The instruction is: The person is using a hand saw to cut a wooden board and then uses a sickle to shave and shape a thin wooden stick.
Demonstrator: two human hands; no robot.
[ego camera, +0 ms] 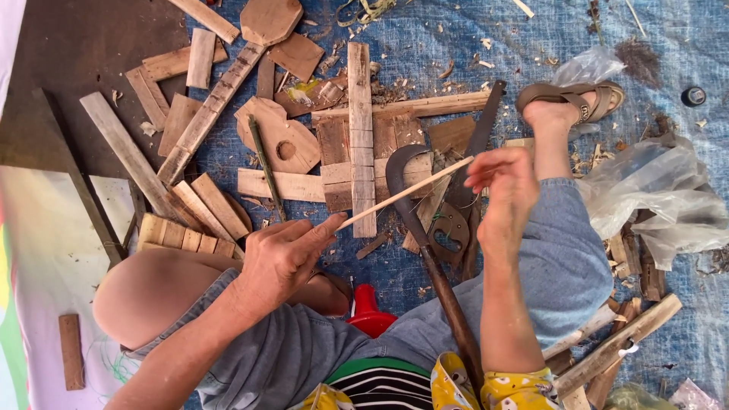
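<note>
You've got a thin bamboo stick [404, 191] pinched at both ends, left hand [285, 257] and right hand [505, 190] both gripping it, curved blade [400, 182] right underneath between them.

Thin stick [402, 193] between hands, over curved blade [406, 190], planks [361, 137] behind

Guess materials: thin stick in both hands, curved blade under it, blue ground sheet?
Thin stick: pale, split wood or bamboo, raw and unfinished; held by left hand and right hand.
Curved blade: dark metal, dull, likely steel, on a brown wooden handle.
Blue sheet: woven plastic tarp by its weave and sheen.
</note>
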